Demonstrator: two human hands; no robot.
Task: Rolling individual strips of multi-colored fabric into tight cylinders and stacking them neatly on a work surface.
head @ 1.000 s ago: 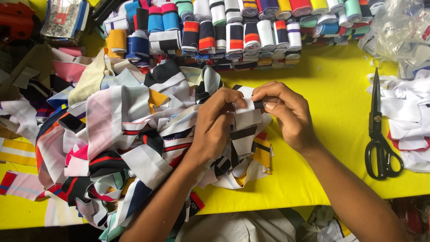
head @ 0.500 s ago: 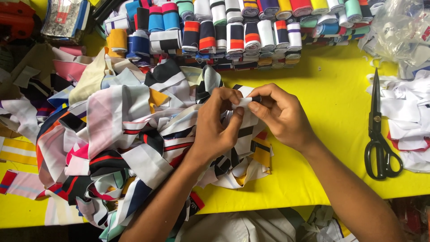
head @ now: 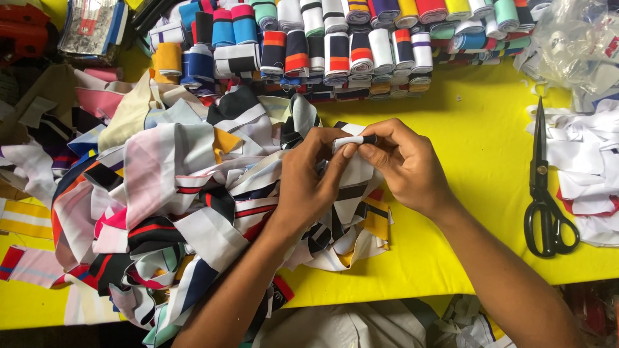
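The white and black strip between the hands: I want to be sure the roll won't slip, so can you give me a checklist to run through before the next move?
1. Both hands on the strip: ok, left hand and right hand pinch it.
2. Strip end rolled tight: cannot tell, fingers cover it.
3. Tail free of the loose fabric pile: not ok, it runs down into the pile.
4. Scissors clear of the hands: ok, lying shut on the yellow table, to the right.
5. Finished rolls out of the way: ok, stacked along the far edge.
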